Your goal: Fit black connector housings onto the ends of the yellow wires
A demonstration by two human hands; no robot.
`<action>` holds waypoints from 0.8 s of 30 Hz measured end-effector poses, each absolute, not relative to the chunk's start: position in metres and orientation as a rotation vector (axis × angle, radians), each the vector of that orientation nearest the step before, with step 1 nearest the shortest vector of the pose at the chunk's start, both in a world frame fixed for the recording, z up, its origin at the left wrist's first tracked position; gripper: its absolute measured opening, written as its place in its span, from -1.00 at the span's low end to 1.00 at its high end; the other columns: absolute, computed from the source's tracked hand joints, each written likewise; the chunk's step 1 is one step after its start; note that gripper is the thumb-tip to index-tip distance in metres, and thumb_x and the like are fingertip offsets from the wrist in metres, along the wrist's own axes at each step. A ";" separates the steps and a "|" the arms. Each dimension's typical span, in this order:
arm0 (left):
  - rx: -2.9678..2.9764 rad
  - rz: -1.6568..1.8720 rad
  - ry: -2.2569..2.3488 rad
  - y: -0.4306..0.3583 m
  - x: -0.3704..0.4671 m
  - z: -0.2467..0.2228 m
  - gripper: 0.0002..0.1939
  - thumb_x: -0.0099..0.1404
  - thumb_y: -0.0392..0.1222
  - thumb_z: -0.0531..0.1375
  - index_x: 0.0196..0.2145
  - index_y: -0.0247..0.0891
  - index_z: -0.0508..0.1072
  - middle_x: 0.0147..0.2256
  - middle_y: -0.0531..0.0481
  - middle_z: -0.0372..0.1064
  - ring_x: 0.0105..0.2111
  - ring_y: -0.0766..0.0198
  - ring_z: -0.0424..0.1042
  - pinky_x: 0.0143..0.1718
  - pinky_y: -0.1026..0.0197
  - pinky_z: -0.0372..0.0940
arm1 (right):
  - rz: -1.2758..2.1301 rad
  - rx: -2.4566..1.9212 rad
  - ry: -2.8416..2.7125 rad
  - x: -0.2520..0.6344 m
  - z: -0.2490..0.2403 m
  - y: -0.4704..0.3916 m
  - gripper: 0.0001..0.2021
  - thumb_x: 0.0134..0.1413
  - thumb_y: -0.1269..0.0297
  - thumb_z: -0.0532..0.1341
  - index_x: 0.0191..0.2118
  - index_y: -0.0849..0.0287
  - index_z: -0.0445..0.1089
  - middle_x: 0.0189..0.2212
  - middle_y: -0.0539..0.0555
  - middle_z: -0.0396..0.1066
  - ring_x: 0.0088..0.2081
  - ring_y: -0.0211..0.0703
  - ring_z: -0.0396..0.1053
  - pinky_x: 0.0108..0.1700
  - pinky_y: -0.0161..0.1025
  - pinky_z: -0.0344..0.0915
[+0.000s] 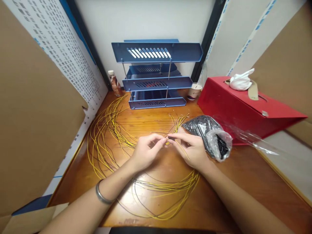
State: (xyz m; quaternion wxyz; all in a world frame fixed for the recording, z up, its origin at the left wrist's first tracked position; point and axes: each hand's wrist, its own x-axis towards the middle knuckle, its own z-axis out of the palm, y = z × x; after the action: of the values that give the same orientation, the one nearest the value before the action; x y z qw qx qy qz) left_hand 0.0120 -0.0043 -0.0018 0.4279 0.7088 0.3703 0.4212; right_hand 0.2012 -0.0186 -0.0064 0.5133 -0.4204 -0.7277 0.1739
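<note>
My left hand (pixel 148 150) and my right hand (pixel 193 152) meet over the middle of the table, both closed in a pinch. Between the right thumb and fingers is a small black piece (pixel 171 138); its exact kind is too small to make out. At the left fingertips is a thin yellow wire (pixel 158 132), its end close to the black piece. Just behind the hands lies a bunch of wire ends (pixel 179 122) with small pale tips. Long yellow and dark wires (pixel 112 125) loop to the left, and another loop (pixel 168 187) curves in front of the hands.
A plastic bag of black pieces (pixel 203 128) lies open beside my right hand. Behind it stands a red box (pixel 234 104) with tissue on top. A blue tray rack (pixel 156 84), a bottle (pixel 115 84) and a paper cup (pixel 194 91) stand at the back. Cardboard (pixel 36 107) borders the left.
</note>
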 end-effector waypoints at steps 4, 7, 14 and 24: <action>1.773 1.038 0.901 -0.003 0.012 -0.002 -0.77 0.39 -0.12 0.19 -0.28 -0.32 0.56 -0.36 -0.05 0.55 -0.36 0.30 0.49 -0.29 0.31 0.33 | 0.444 -1.013 -1.718 0.199 -0.006 -0.021 -0.85 0.17 0.33 0.30 -0.17 0.21 0.61 -0.39 0.08 0.59 -0.58 -0.31 0.26 -0.49 -0.29 0.25; 1.763 1.045 0.884 -0.003 0.011 0.000 -0.79 0.37 -0.13 0.19 -0.30 -0.33 0.53 -0.36 -0.06 0.54 -0.36 0.30 0.48 -0.29 0.30 0.33 | 0.569 -1.018 -1.709 0.197 -0.003 -0.021 -0.85 0.20 0.31 0.29 -0.18 0.16 0.61 -0.31 0.09 0.59 -0.39 -0.20 0.45 -0.28 -0.24 0.38; 1.640 1.085 0.927 -0.003 0.011 -0.003 -0.74 0.34 -0.05 0.22 -0.34 -0.32 0.52 -0.41 -0.07 0.52 -0.41 0.29 0.46 -0.31 0.28 0.33 | 0.727 -1.034 -1.773 0.188 0.018 -0.015 -0.83 0.20 0.33 0.26 -0.18 0.10 0.63 -0.24 0.10 0.62 -0.25 -0.13 0.53 -0.14 -0.18 0.42; 1.506 1.163 0.959 0.004 0.009 -0.002 -0.76 0.30 -0.07 0.25 -0.37 -0.34 0.51 -0.43 -0.04 0.51 -0.49 0.35 0.37 -0.37 0.30 0.29 | 0.769 -1.188 -1.532 0.177 0.019 -0.002 -0.81 0.16 0.20 0.28 -0.31 0.14 0.64 -0.29 0.09 0.64 -0.25 -0.06 0.57 -0.17 -0.21 0.46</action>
State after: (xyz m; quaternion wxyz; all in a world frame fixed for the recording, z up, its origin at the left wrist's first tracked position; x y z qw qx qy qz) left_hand 0.0092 0.0044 -0.0023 0.4842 0.6183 0.3938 0.4777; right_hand 0.1775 -0.0018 0.0194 0.5040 -0.4920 -0.6344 0.3184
